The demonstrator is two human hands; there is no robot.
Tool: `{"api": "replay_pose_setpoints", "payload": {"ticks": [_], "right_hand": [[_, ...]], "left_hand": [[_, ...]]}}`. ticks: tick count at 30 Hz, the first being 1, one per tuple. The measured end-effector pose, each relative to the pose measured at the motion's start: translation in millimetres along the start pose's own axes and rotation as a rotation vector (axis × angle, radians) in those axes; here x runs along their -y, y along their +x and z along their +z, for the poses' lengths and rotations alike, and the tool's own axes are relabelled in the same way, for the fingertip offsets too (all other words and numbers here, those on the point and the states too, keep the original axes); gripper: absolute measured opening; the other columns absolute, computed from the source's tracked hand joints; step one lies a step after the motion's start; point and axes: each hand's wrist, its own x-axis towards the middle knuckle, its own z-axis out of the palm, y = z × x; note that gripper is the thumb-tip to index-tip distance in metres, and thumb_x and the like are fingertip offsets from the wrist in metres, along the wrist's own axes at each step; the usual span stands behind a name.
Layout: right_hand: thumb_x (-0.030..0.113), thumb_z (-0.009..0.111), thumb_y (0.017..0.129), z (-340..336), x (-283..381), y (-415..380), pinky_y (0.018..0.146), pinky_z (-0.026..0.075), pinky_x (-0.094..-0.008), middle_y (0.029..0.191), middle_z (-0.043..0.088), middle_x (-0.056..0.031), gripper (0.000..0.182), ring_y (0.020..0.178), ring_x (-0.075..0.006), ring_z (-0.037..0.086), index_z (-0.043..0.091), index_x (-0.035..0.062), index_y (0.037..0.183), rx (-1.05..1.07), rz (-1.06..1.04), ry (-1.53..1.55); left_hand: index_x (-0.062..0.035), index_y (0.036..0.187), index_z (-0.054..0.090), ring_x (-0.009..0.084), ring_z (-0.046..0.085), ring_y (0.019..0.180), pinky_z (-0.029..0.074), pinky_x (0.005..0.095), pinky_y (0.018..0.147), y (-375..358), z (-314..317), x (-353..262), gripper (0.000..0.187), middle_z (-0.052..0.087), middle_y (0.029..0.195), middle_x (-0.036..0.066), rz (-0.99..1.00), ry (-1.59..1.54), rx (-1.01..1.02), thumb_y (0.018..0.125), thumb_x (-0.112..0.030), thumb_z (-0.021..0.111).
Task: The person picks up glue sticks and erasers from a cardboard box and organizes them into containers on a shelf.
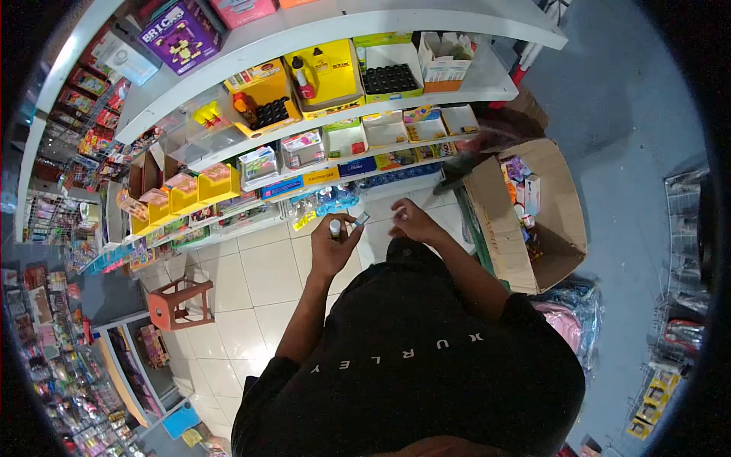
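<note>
My left hand (329,251) is closed around a small white-topped cylinder (335,228) that looks like a glue stick. Between its fingertips sits a second small item, a light blue and white piece (361,219), its kind too small to tell. My right hand (413,222) is just to the right, fingers bent but apart, and I see nothing in it. Both hands are in front of my black shirt (426,358), before the low shelves. A yellow display box with a bottle of glue (303,80) stands on the shelf beyond.
Stepped shelves hold display boxes, including one with black round caps (388,78) and yellow bins (205,190). An open cardboard carton (499,221) with mixed goods stands close on my right. A reddish plastic stool (180,305) is on the tiled floor to the left.
</note>
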Motion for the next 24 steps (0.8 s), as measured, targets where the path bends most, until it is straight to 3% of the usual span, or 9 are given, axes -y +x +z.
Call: {"api": "replay_pose_setpoints", "payload": {"ticks": [4, 6, 8, 10, 11, 14, 15, 21, 24], "right_hand": [[0.010, 0.065, 0.082, -85, -148, 67, 0.071, 0.056, -0.0354, 0.096, 0.064, -0.0167, 0.040, 0.082, -0.0231, 0.069, 0.049, 0.0035, 0.118, -0.184, 0.031, -0.477], [0.001, 0.063, 0.082, -108, -163, 58, 0.057, 0.055, -0.0347, 0.077, 0.061, -0.0146, 0.039, 0.064, -0.0226, 0.066, 0.048, -0.0009, 0.118, -0.205, 0.088, -0.586], [0.000, 0.067, 0.079, -125, -169, 47, 0.054, 0.054, -0.0387, 0.076, 0.063, -0.0157, 0.040, 0.064, -0.0235, 0.066, 0.050, -0.0030, 0.116, -0.246, 0.235, -0.229], [-0.001, 0.070, 0.077, -155, -209, 67, 0.052, 0.053, -0.0409, 0.077, 0.063, -0.0160, 0.042, 0.063, -0.0242, 0.065, 0.051, -0.0037, 0.115, -0.215, 0.221, -0.336], [-0.003, 0.070, 0.076, -167, -223, 78, 0.053, 0.053, -0.0391, 0.078, 0.064, -0.0160, 0.043, 0.061, -0.0231, 0.065, 0.052, -0.0032, 0.115, -0.179, 0.246, -0.140], [0.001, 0.073, 0.072, -174, -201, 102, 0.058, 0.054, -0.0382, 0.081, 0.065, -0.0146, 0.048, 0.069, -0.0229, 0.066, 0.054, -0.0021, 0.116, -0.178, 0.165, -0.432], [0.012, 0.077, 0.069, -170, -175, 103, 0.069, 0.054, -0.0367, 0.088, 0.068, -0.0133, 0.050, 0.080, -0.0227, 0.067, 0.059, -0.0009, 0.113, -0.176, 0.042, -0.708], [0.024, 0.077, 0.065, -146, -48, 143, 0.081, 0.053, -0.0351, 0.093, 0.070, -0.0115, 0.044, 0.087, -0.0221, 0.067, 0.069, 0.0024, 0.103, -0.092, -0.069, -0.743], [0.023, 0.077, 0.068, -147, -31, 178, 0.077, 0.054, -0.0345, 0.090, 0.071, -0.0101, 0.041, 0.082, -0.0205, 0.067, 0.070, 0.0029, 0.103, -0.122, -0.159, -0.714]], "left_hand": [[-0.0041, 0.091, 0.063, 0.0008, 0.042, 0.054, 0.036, 0.0195, 0.049, 1, 6, 15, 0.022, 0.048, 0.062, -0.006, -0.013, 0.028, 0.026, 0.079, -0.007, 0.080], [-0.0040, 0.091, 0.062, 0.0012, 0.042, 0.054, 0.035, 0.0203, 0.048, 3, 8, 1, 0.021, 0.046, 0.061, -0.005, -0.018, 0.088, -0.005, 0.079, -0.007, 0.080], [-0.0039, 0.091, 0.062, 0.0019, 0.042, 0.054, 0.036, 0.0209, 0.048, 4, 12, 1, 0.021, 0.046, 0.061, -0.005, -0.012, 0.080, -0.039, 0.079, -0.007, 0.080], [-0.0038, 0.090, 0.061, 0.0027, 0.042, 0.054, 0.037, 0.0218, 0.049, 6, 19, 0, 0.021, 0.050, 0.063, -0.004, -0.025, 0.087, -0.059, 0.079, -0.007, 0.080], [-0.0037, 0.090, 0.061, 0.0027, 0.042, 0.054, 0.037, 0.0220, 0.049, 7, 23, 5, 0.021, 0.051, 0.064, -0.004, -0.049, 0.068, -0.059, 0.079, -0.007, 0.079], [-0.0033, 0.089, 0.061, 0.0026, 0.042, 0.054, 0.038, 0.0224, 0.049, 13, 37, 7, 0.020, 0.054, 0.067, -0.003, -0.100, 0.034, -0.069, 0.079, -0.005, 0.079], [-0.0032, 0.089, 0.061, 0.0026, 0.042, 0.054, 0.038, 0.0225, 0.049, 16, 42, 3, 0.020, 0.053, 0.066, -0.003, -0.117, 0.026, -0.080, 0.079, -0.005, 0.079], [-0.0031, 0.091, 0.064, 0.0025, 0.043, 0.055, 0.038, 0.0225, 0.049, 31, 66, -9, 0.020, 0.047, 0.061, -0.004, -0.117, 0.083, -0.114, 0.078, -0.004, 0.079], [-0.0032, 0.091, 0.064, 0.0028, 0.043, 0.054, 0.038, 0.0222, 0.049, 36, 78, -6, 0.020, 0.046, 0.060, -0.004, -0.129, 0.051, -0.151, 0.078, -0.004, 0.079]]}}
